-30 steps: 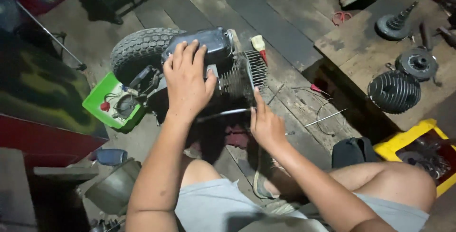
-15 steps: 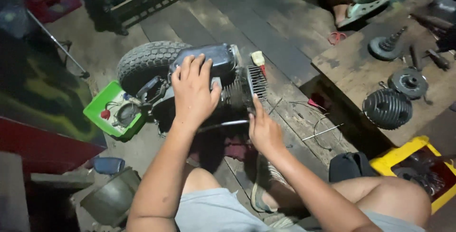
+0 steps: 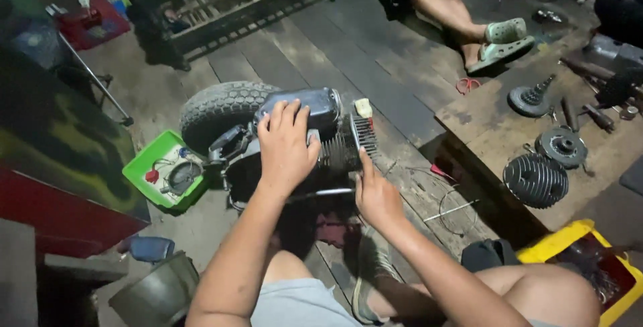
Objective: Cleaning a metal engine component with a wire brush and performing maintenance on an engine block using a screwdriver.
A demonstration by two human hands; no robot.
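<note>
Grey metal engine [image 3: 315, 143] sits mid-frame on the plank floor [image 3: 348, 59], beside a tyre [image 3: 218, 109]. The left hand [image 3: 287, 145] presses spread flat on top; the right hand [image 3: 376, 196] grips its cooling fins. Best to brace firmly, keeping fingers clear of sharp fin edges.

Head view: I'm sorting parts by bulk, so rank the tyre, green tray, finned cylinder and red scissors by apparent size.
1. tyre
2. green tray, slightly smaller
3. finned cylinder
4. red scissors
All lie at similar distances, so the order seems safe.

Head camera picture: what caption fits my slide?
Left hand presses on a small engine while right hand touches its fins.
</note>
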